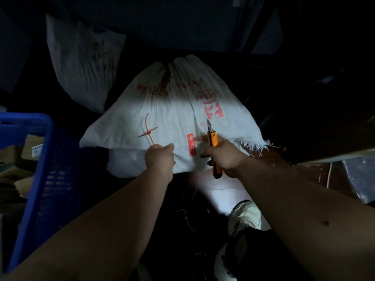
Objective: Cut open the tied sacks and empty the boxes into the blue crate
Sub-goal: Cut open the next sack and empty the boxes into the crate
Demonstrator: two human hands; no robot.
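Note:
A white woven sack with red print lies in front of me, lit by a lamp. A red zip tie lies across its near part. My left hand is closed on the sack's fabric together with the lower end of the red tie. My right hand grips an orange utility knife, blade out and pointing up over the sack, next to a red label. The blue crate stands at the left, with cardboard boxes inside it.
A second white sack leans at the back left. My shoes are on the dark floor below the sack. Cardboard and plastic wrap lie at the right. The surroundings are very dark.

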